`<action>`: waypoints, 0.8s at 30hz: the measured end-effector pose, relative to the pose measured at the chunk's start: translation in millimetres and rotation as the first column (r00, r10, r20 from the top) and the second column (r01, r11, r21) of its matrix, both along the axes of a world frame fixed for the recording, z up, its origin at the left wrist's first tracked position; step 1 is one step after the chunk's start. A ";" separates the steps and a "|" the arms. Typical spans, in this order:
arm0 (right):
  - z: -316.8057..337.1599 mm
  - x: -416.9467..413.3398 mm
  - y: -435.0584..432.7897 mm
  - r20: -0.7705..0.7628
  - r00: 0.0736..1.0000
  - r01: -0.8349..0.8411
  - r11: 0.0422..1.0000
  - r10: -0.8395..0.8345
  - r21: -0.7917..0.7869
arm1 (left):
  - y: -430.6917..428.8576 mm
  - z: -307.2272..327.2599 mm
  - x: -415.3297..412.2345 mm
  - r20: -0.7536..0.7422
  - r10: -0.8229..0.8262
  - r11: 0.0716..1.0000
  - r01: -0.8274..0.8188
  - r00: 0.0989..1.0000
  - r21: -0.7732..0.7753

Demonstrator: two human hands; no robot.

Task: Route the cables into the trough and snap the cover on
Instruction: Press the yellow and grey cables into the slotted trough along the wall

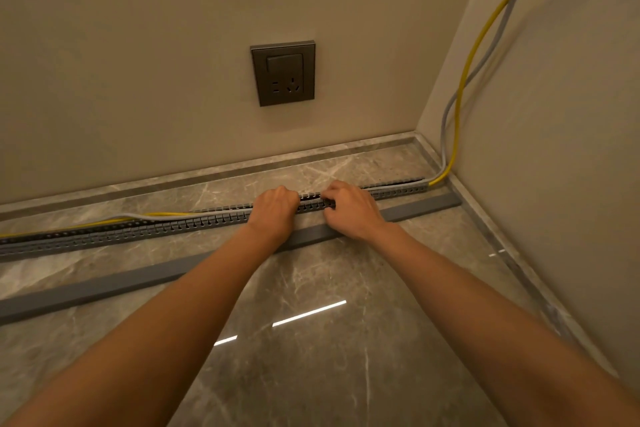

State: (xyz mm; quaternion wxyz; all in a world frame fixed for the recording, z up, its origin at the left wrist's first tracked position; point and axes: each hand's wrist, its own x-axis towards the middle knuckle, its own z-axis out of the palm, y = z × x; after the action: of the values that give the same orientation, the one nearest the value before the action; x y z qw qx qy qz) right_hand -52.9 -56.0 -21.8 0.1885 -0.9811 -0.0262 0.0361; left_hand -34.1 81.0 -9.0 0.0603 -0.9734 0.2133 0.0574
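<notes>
A long grey slotted trough (145,229) lies on the marble floor, running from the left edge to the right corner. A yellow cable (475,45) and a grey cable (450,107) come down the right wall and enter the trough's right end. Left of my hands both cables rise out above the trough's far wall. My left hand (275,210) and my right hand (349,208) sit side by side on the trough's middle, fingers curled down into it over the cables. The flat grey cover (104,284) lies on the floor just in front, parallel to the trough.
A dark wall socket with a switch (283,73) sits on the back wall above the trough. A marble skirting strip (242,165) runs along the back wall. The right wall (554,149) meets the floor close to the trough's end.
</notes>
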 end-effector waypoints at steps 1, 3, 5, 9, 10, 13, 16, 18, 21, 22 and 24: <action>0.1 0.3 -0.4 -0.028 1.000 0.002 1.000 -0.002 0.013 | -3.2 1.9 -0.4 -0.007 0.000 1.000 0.000 1.000 -0.002; 2.8 2.9 -3.4 -0.096 0.995 -0.003 0.999 0.007 0.040 | -7.9 3.8 -2.0 -0.014 -0.005 1.000 0.005 1.000 -0.007; 5.7 3.2 -7.8 -0.149 0.988 -0.043 0.999 0.047 0.032 | -10.2 1.4 -5.9 0.002 -0.011 1.000 0.011 1.000 -0.015; 5.2 -10.6 -23.8 -0.121 0.987 -0.104 0.995 0.103 -0.006 | -15.5 -4.4 -12.2 0.005 -0.013 1.000 0.013 1.000 -0.011; 4.1 -12.8 -29.8 -0.102 0.991 -0.085 0.996 0.084 -0.013 | -16.6 -4.2 -11.8 -0.010 -0.002 1.000 0.002 1.000 -0.018; 3.9 -11.5 -39.6 -0.113 0.991 -0.083 0.995 0.076 -0.052 | -17.5 -1.2 -9.1 -0.042 0.025 0.999 -0.026 0.999 -0.033; 7.5 -5.0 -38.2 -0.174 0.982 -0.078 0.996 0.068 -0.049 | -20.2 2.6 -6.8 -0.067 0.035 0.998 -0.038 0.997 -0.042; 10.2 -2.2 -37.2 -0.213 0.974 -0.082 0.996 0.072 -0.041 | -22.1 4.5 -5.7 -0.073 0.034 0.998 -0.037 0.997 -0.043; 12.9 -3.6 -44.8 -0.230 0.967 -0.118 0.992 0.107 -0.035 | -26.0 5.3 -8.1 -0.059 0.029 0.999 -0.031 0.998 -0.029; 12.7 -5.4 -50.4 -0.201 0.974 -0.116 0.993 0.107 -0.033 | -29.0 5.0 -9.7 -0.038 0.021 0.999 -0.022 0.999 -0.028; 11.0 -8.6 -64.7 -0.116 0.990 -0.082 0.996 0.077 -0.040 | -38.8 3.2 -12.3 -0.014 -0.017 0.999 0.017 1.000 -0.050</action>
State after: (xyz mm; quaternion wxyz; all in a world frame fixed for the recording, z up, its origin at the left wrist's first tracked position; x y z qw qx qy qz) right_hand -61.5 -120.7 -10.8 0.1660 -0.9795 -0.0538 0.1004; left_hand -46.3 42.2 -5.9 0.0348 -0.9723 0.2234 0.0586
